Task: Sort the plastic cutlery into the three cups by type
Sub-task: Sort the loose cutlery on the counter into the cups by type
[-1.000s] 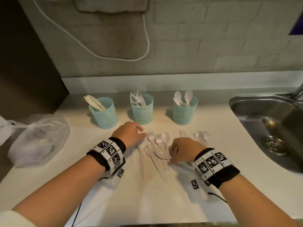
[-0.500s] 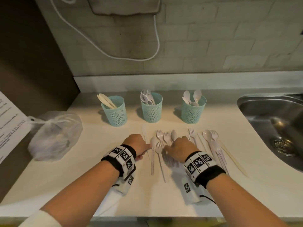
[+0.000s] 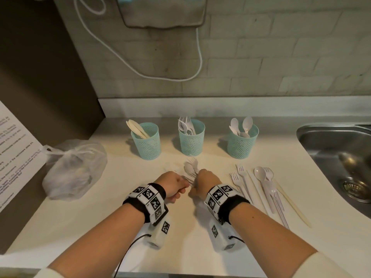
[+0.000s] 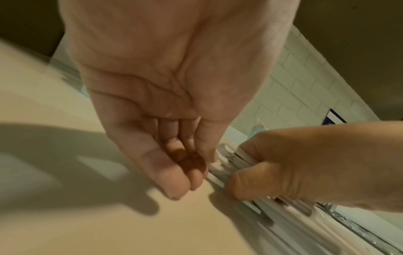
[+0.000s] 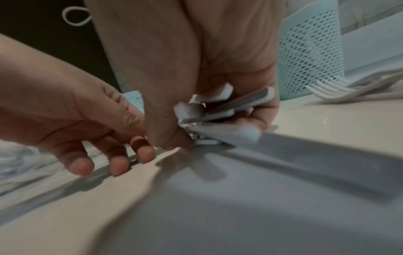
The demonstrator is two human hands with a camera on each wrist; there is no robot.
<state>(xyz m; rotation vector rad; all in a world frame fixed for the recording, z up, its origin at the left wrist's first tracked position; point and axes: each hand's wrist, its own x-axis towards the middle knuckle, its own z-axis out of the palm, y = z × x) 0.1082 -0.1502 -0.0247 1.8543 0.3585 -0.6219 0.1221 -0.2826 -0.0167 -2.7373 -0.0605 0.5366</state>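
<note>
Three teal mesh cups stand in a row at the back of the counter: the left cup (image 3: 146,141) holds knives, the middle cup (image 3: 191,139) forks, the right cup (image 3: 242,143) spoons. My right hand (image 3: 205,180) grips a bundle of white cutlery (image 3: 190,169) by the handles (image 5: 220,107); a spoon and fork heads stick out past my knuckles. My left hand (image 3: 174,184) lies right beside it, fingers (image 5: 120,163) lightly bent, tips down on the counter against the bundle, nothing visibly pinched. More forks, spoons and knives (image 3: 261,187) lie loose to the right.
A knotted clear plastic bag (image 3: 74,169) sits at the left, with a printed sheet (image 3: 16,153) beyond it. The steel sink (image 3: 337,157) opens at the right. A white cable (image 3: 140,71) hangs on the brick wall. The counter's front edge runs under my forearms.
The two hands have drawn together. The cutlery that lay spread between them is now gathered into one bundle in my right hand.
</note>
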